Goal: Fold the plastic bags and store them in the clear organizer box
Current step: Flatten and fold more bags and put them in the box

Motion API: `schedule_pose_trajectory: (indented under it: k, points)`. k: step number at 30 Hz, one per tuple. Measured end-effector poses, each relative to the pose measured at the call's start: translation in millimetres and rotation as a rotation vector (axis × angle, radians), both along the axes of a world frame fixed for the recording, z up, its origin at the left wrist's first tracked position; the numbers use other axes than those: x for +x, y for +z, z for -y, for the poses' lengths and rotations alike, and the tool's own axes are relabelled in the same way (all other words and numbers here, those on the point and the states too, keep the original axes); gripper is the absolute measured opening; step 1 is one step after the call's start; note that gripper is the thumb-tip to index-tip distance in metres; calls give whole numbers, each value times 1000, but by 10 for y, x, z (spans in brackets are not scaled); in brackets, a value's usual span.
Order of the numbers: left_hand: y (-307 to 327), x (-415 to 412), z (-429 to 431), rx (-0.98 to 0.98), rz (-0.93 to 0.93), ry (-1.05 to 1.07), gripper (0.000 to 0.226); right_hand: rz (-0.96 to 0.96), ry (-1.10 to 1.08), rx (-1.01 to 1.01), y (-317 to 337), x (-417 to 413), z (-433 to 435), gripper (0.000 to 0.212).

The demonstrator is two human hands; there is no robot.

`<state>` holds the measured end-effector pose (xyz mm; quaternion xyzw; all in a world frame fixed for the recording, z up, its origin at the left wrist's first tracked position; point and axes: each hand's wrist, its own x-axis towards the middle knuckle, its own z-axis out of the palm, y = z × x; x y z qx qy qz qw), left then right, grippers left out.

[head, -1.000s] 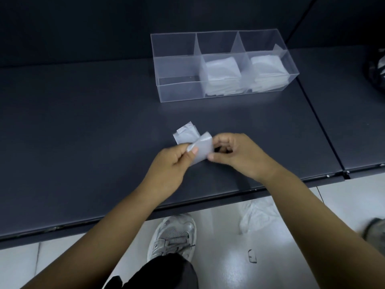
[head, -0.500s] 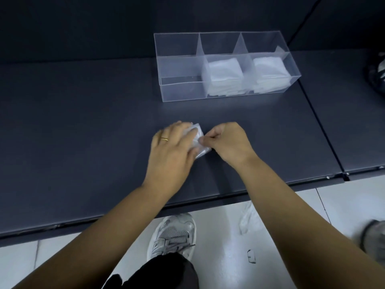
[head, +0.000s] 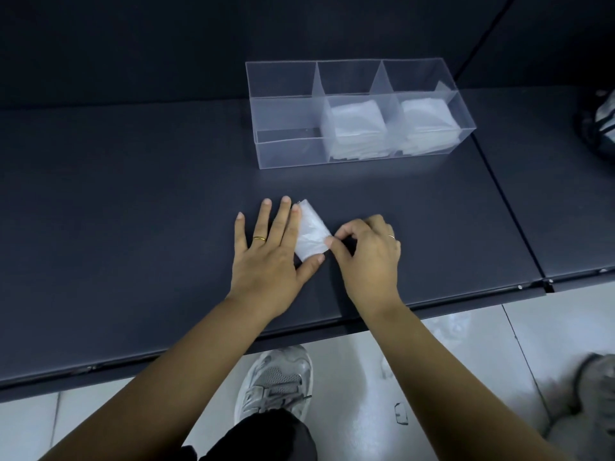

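Folded plastic bag (head: 311, 234) lay on the worktop (head: 133, 201) short of the clear organizer box (head: 286, 151), long axis pointing away, left grip (head: 269, 257) spread flat against it, right grip (head: 369, 257) pinching its right corner.

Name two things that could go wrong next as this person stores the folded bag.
The folded bag is held only at its edges, by the flat left hand and the pinching right hand; released, the plastic may spring open.
In the organizer box, the middle stack and right stack stand high; a bag added there might slide off.
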<state>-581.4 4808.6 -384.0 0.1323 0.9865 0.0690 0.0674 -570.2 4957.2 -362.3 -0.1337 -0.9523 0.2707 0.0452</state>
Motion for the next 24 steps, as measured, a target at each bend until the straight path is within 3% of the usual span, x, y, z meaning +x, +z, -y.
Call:
schedule_pose_trajectory:
  k: [6, 9, 13, 15, 17, 19, 21, 24]
  points:
    - [29, 11, -17, 8, 24, 13, 84, 71, -94, -11, 60, -38, 163, 24]
    - [74, 25, -24, -39, 58, 21, 88, 102, -93, -79, 136, -83, 277, 18]
    - [133, 75, -19, -35, 89, -5, 94, 135, -193, -515, 235, -149, 381, 13]
    - [205, 51, 42, 248, 172, 39, 100, 148, -196, -781, 322, -170, 310, 17]
    - [319, -34, 121, 646, 285, 143, 99, 152, -24, -867, 465, -190, 130, 23]
    - [491, -159, 131, 970, 449, 198, 96, 180, 228, -831, 663, -217, -88, 27]
    - [647, -293, 59, 1146, 618, 164, 93, 210, 403, -756, 864, -260, -268, 29]
    - [809, -490, -114, 1327, 710, 141, 58, 210, 412, -730, 1038, -373, -463, 32]
